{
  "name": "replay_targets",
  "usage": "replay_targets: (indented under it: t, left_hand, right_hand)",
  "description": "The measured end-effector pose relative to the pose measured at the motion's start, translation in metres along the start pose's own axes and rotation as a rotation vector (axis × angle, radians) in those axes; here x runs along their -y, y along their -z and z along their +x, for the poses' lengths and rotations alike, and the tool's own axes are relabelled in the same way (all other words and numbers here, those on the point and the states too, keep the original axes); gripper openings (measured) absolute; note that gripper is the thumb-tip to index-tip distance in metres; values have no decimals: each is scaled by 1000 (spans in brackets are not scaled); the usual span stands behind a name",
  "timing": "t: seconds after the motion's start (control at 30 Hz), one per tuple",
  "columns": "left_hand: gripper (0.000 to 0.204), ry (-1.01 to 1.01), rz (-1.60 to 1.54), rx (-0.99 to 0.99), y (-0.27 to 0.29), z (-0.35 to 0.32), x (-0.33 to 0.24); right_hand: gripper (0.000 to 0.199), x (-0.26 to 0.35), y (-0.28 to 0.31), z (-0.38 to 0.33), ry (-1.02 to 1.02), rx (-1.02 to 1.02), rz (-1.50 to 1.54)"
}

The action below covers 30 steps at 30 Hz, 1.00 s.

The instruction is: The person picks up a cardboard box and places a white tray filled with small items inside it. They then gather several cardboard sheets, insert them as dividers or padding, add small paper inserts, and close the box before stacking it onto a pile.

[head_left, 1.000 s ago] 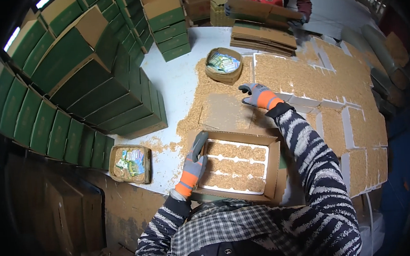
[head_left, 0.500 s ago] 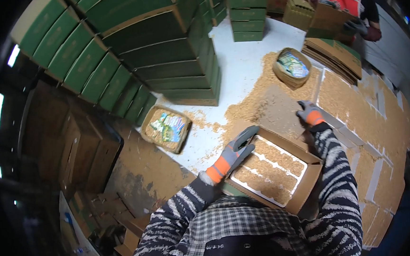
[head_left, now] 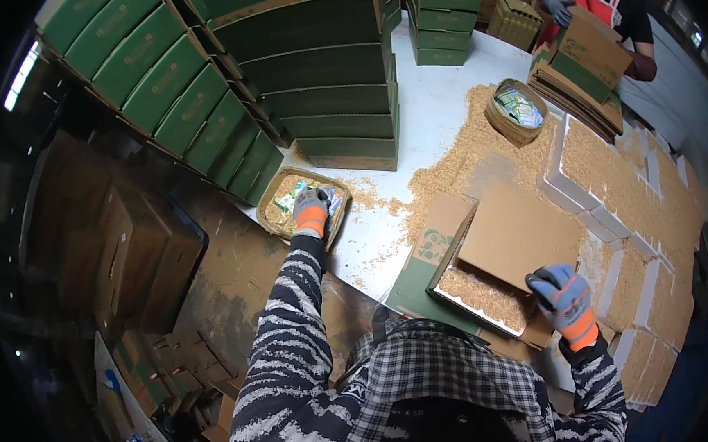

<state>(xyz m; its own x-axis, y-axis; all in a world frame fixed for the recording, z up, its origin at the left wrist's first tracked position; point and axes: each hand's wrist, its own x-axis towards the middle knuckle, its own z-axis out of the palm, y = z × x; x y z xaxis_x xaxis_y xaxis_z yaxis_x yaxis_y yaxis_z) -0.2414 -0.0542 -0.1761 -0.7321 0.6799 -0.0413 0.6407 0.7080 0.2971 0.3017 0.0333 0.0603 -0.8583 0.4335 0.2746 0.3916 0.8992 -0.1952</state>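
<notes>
My left hand [head_left: 310,205], in a grey and orange glove, is down in a basket [head_left: 338,226] of colourful packets [head_left: 285,201] and wood shavings. Its fingers are bent among the packets; whatever they grip is hidden. Close in front of me lies a cardboard box [head_left: 443,290] holding a white-edged tray [head_left: 484,295] filled with shavings. A plain brown cardboard flap [head_left: 515,230] slants over the box's far part. My right hand [head_left: 566,298], gloved alike, has its fingers curled at the flap's near right corner.
Green boxes [head_left: 317,104] are stacked high at the far left. A second basket [head_left: 515,114] of packets stands beyond the spilled shavings [head_left: 452,157]. Shavings-filled trays [head_left: 618,178] line the right. At the far right a co-worker [head_left: 602,6] handles a folded carton [head_left: 592,48] over flattened cardboard [head_left: 563,95].
My left hand has left the box and reached into the left basket. My right hand has come nearer, and a flap now covers part of the tray. The co-worker has raised a carton.
</notes>
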Motion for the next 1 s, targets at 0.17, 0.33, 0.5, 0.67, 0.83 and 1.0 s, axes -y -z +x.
replay_targets:
  t: [0.17, 0.33, 0.5, 0.67, 0.83, 1.0]
  left_hand:
    - [21, -73, 12, -88, 9, -2, -22]
    - [14, -191, -951, -232, 17, -23, -37]
    - [22, -1003, -849, -50, 121, -164, -216]
    - [32, -1473, 449, 483, 87, -204, -270]
    - [41, -934, -924, 200, 95, -173, -227]
    - [76, -327, -921, 1053, 37, -164, -219]
  right_hand:
    - [25, 26, -25, -31, -33, 282, 7]
    - [27, 16, -62, -55, 13, 400, 110]
    - [37, 15, -54, -48, -56, 521, 121]
    - [40, 27, -31, -64, -222, 464, 378]
    - [65, -13, -26, -111, -694, -664, 752]
    - [89, -56, -129, -152, -1069, -454, 1559]
